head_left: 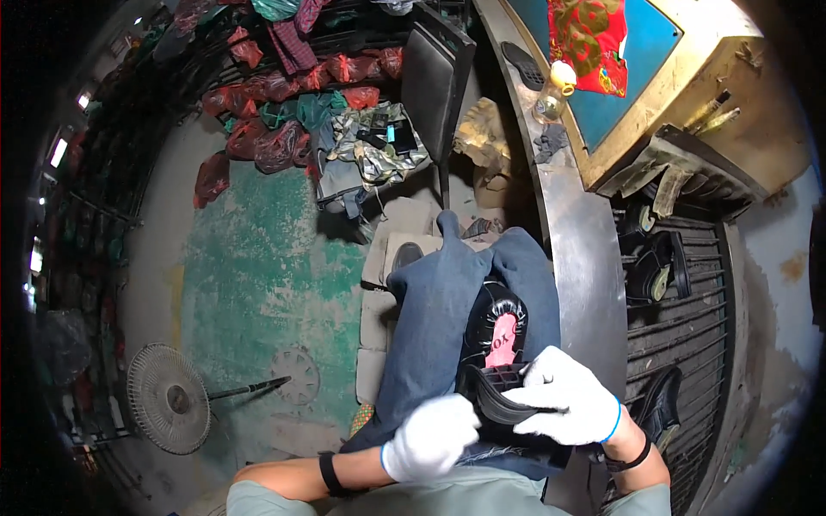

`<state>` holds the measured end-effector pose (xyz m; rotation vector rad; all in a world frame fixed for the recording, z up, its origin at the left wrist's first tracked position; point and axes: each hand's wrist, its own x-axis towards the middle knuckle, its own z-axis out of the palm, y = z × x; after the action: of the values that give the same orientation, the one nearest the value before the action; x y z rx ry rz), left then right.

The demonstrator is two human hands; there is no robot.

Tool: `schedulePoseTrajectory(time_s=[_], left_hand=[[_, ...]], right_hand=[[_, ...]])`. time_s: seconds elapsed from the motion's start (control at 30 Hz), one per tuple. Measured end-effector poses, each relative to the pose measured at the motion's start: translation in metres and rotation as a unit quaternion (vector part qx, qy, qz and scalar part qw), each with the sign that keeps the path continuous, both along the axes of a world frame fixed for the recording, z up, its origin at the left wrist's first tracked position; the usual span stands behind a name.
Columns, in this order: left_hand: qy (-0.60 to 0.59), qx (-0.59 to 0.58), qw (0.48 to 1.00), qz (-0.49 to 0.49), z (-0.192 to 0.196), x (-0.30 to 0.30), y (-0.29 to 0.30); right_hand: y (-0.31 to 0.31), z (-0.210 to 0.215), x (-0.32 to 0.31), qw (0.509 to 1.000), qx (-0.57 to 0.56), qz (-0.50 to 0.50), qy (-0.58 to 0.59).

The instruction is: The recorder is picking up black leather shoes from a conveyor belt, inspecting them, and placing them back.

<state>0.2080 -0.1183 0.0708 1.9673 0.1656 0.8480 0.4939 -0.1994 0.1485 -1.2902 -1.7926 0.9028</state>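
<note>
A black shoe upper [482, 320] rests bottom up between my thighs, with a pink insole board [504, 337] showing in the middle of its gathered edge. My right hand [570, 397], in a white glove, grips a black shoe sole [493, 402] by its right side. The sole is tilted over the near end of the upper, and some of its ribbed face shows. Just left of the sole is my left hand [433, 437], also gloved in white, with its fingers curled in. What those fingers hold, if anything, is hidden.
A metal bench top [589, 258] runs along my right, with a bottle [551, 101] and another sole [523, 66] farther along. Black shoes [658, 267] sit on a slatted rack [680, 340] beyond it. A fan [172, 400] stands left; red bags [275, 144] lie ahead.
</note>
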Motion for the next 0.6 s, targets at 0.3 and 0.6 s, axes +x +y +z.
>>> schedulePoseTrajectory(time_s=[0.3,0.6], left_hand=[[0.095,-0.07,0.993,0.011,0.045,0.042,0.072],[0.26,-0.115,0.946,0.157,0.055,0.079,0.104]], right_hand=[[0.008,-0.029,-0.011,0.939,-0.079,-0.123,0.311],[0.042,-0.03,-0.02,0.902,-0.193,-0.373,0.104]])
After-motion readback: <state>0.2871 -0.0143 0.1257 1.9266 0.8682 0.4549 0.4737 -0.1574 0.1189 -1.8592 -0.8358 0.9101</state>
